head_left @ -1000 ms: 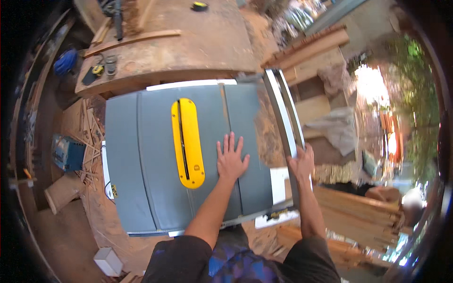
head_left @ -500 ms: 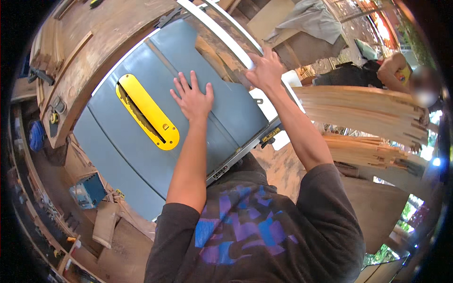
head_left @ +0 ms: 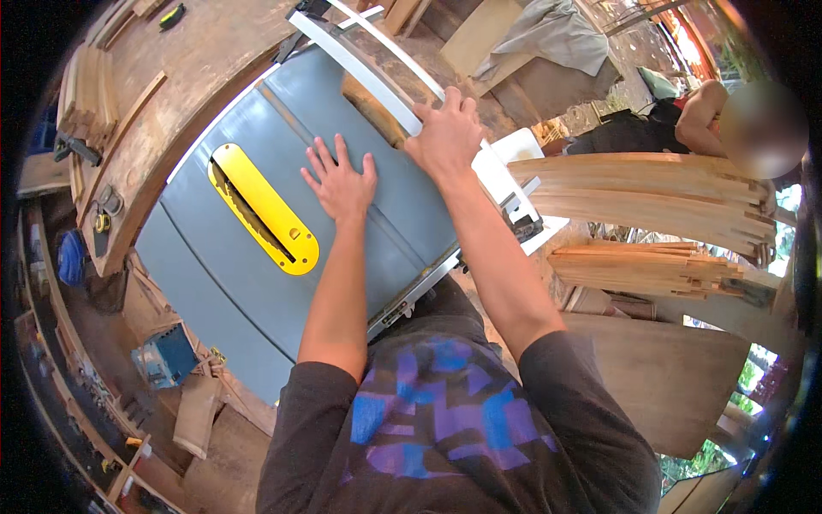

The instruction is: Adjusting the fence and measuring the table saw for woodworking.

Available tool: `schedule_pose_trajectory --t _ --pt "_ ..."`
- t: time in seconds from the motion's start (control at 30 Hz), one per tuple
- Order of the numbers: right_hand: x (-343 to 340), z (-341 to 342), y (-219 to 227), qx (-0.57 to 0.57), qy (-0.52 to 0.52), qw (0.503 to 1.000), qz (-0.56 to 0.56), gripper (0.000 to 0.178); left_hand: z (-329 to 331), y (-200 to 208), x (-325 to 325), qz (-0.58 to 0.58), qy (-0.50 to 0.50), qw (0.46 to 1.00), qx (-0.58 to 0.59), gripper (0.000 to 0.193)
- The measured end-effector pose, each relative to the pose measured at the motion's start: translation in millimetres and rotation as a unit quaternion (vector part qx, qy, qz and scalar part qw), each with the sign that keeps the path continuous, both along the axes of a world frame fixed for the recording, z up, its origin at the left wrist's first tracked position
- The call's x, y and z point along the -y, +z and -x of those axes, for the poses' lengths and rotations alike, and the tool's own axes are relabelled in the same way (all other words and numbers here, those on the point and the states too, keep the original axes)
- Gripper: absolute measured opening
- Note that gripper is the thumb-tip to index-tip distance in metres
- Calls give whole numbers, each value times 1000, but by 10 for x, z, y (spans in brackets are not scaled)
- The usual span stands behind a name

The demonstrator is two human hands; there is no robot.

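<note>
Steadiness, I judge from afar, explains the left hand (head_left: 346,190), fingers (head_left: 342,154) spread flat on the grey saw bench (head_left: 398,190), and the right hand (head_left: 449,141), clasping the white fence (head_left: 363,68) beside the bench's right edge.

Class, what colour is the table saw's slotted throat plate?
The throat plate is bright yellow; the head view shows it.
</note>
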State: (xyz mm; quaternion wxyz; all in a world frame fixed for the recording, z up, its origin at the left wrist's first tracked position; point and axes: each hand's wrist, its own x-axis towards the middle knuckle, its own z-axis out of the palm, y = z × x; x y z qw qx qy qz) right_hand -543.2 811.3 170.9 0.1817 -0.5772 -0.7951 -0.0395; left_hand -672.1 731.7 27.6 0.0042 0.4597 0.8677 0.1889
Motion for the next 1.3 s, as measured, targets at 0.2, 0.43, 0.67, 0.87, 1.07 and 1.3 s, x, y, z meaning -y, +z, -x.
schedule_pose_trajectory --t 0.2,0.43,0.67,0.87,1.07,1.3 --pt "74 73 139 55 21 998 12 36 -36 7 -9 -42 -4 999 11 72" --pt "-80 18 68 21 17 998 52 34 42 100 147 -230 -4 972 55 47" --pt "-115 -161 279 101 7 989 111 60 -2118 398 1451 165 -178 574 782 29" --pt "-109 -137 246 93 70 987 109 73 -2695 -224 1556 84 107 220 966 43" --pt "-277 -275 252 149 99 973 144 65 -3014 -184 1349 -116 243 228 936 34" --pt "-365 -359 193 67 146 971 177 71 -3122 -246 1282 -194 261 243 914 43"
